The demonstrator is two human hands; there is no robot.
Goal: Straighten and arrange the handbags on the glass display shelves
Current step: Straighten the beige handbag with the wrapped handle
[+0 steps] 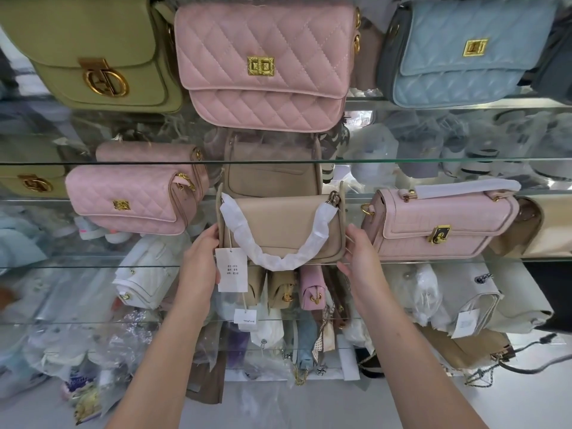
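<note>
A beige handbag [280, 221] stands at the middle of the glass shelf [93, 263], its handle wrapped in white paper and a white tag hanging at its left. My left hand [201, 261] grips its left side and my right hand [360, 258] grips its right side. To its left sits a pink quilted bag [130, 201], to its right a pink bag with a gold clasp [439, 224]. On the shelf above are an olive bag [93, 51], a large pink quilted bag [266, 63] and a light blue quilted bag [464, 51].
A second beige bag [272, 174] stands behind the held one. A cream bag [544, 224] sits at the far right. Lower shelves hold several small bags and plastic-wrapped items [148, 283]. The floor below is white.
</note>
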